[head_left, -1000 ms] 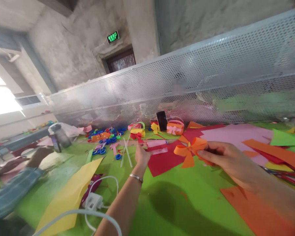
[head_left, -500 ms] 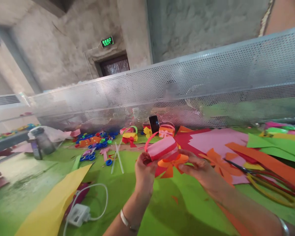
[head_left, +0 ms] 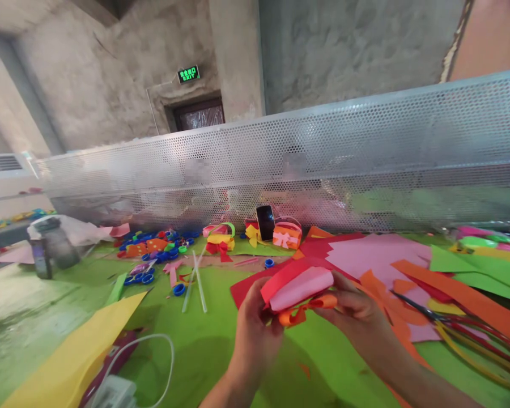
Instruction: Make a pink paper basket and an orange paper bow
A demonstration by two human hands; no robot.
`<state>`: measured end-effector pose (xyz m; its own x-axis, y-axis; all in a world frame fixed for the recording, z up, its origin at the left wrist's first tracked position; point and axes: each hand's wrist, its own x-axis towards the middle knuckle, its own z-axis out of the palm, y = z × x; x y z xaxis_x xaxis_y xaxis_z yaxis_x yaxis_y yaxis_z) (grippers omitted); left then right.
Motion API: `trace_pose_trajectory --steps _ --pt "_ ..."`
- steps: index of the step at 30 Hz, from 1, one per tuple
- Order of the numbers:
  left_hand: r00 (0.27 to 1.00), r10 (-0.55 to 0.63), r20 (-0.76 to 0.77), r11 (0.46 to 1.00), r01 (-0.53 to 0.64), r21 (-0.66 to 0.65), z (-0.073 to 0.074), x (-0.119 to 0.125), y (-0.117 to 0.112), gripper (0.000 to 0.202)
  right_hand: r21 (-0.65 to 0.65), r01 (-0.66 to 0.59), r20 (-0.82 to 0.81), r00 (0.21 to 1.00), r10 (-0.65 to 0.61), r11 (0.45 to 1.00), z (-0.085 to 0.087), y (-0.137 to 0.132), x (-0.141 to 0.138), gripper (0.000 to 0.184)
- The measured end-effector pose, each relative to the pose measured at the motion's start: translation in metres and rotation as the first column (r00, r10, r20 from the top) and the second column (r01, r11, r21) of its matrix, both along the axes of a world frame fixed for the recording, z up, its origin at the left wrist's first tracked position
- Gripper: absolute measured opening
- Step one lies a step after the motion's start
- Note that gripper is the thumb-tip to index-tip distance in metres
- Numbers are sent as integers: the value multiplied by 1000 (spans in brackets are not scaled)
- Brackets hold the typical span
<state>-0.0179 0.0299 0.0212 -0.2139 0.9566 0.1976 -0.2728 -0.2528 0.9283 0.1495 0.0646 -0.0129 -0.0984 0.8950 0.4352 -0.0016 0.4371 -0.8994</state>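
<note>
My left hand (head_left: pixel 259 317) is closed around the left end of a small pink and red paper basket (head_left: pixel 301 288). The basket is tilted, its red handle band toward the far side. Along its near side sits an orange paper bow (head_left: pixel 295 315). My right hand (head_left: pixel 352 303) pinches the bow's right end, its fingers reaching behind the basket's right end. Whether the bow is fixed to the basket, I cannot tell. Beyond my hands stand other paper baskets, one orange and pink (head_left: pixel 287 235), one yellow with a red bow (head_left: pixel 220 242).
Long-handled scissors (head_left: pixel 454 323) lie at the right by orange strips and pink paper (head_left: pixel 378 255). A phone (head_left: pixel 265 222) leans upright at the back before a perforated metal screen (head_left: pixel 365 147). Left are clear sticks (head_left: pixel 199 282), blue scissors (head_left: pixel 140 277), yellow paper (head_left: pixel 80 351) and a white cable (head_left: pixel 170 351).
The basket has been turned and tipped, so its red band shows on top and the bow is seen more edge-on. Both hands are slightly lower in view; the camera has shifted a little.
</note>
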Motion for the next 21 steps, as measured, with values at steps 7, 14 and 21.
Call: trace_pose_trajectory --steps 7,14,21 --pt "979 -182 -87 981 187 56 -10 -1 -7 59 -60 44 -21 999 -45 997 1 1 1 24" --pt "982 -181 47 983 182 -21 -8 -2 -6 48 -105 51 -62 996 -58 993 0 -5 -7 22" --pt "996 -91 15 991 92 -94 0 3 -8 39 -104 -13 -85 996 4 994 5 -13 -12 18"
